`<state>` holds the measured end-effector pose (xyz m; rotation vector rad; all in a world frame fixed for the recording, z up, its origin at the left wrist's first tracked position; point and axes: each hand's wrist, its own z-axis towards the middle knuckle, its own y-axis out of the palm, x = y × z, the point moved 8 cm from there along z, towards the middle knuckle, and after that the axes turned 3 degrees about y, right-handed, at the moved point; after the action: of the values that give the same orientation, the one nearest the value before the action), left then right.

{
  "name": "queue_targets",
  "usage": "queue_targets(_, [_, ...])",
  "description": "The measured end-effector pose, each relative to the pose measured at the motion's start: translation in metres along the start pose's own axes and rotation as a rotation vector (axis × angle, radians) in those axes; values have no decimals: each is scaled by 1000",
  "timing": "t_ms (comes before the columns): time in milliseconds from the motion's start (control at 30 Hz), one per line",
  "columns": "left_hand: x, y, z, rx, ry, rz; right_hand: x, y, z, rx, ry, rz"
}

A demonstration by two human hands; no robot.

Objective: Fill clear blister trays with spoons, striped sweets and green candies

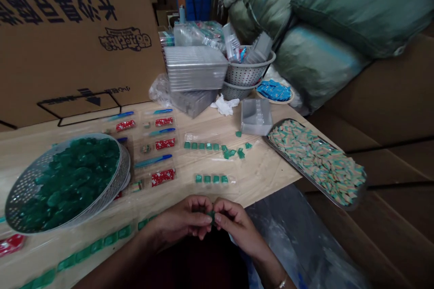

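Close to my body, my left hand (pixel 193 216) and my right hand (pixel 232 219) meet, fingertips pinched on one small green translucent piece (pixel 212 216). Fingers cover most of it. Just beyond them a clear plastic tray (pixel 233 185) holds a row of green square pieces (pixel 211 179). Farther back, a second row of green squares (pixel 201 146) sits in another clear tray, with several loose green pieces (pixel 241 153) at its right. Left of my hands stands a perforated white basket (pixel 125 162) heaped with green pieces (pixel 81 171).
Clear packs with blue pens (pixel 153 161) and red packets (pixel 163 177) lie mid-table. A metal tray (pixel 288 161) of small striped pieces (pixel 315 158) overhangs the right edge. Stacked clear trays (pixel 196 67), grey baskets (pixel 246 74) and a large cardboard box (pixel 77 63) stand behind.
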<state>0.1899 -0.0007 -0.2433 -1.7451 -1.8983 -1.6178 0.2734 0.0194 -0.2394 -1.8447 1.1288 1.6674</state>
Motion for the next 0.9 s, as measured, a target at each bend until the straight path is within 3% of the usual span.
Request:
queue_targets(67, [1,0,0,-24,7,16,-1,0,0,14,-11,-33])
queue_targets(200, [3,-6,3,56,53,55,1,-10,2,119,-14,-126])
queue_targets(367, [1,-5,7,81,41,69,2,-12,7,129,-11,-107])
queue_targets(500, [5,-7,7,128,70,2,-23,-9,2,236,-222,-264])
queue_targets(600, [3,-10,9,167,56,17,-41,-5,-4,226,-389,-465])
queue_targets(900, [16,-25,23,402,33,143,-41,-77,15,332,-442,-1005])
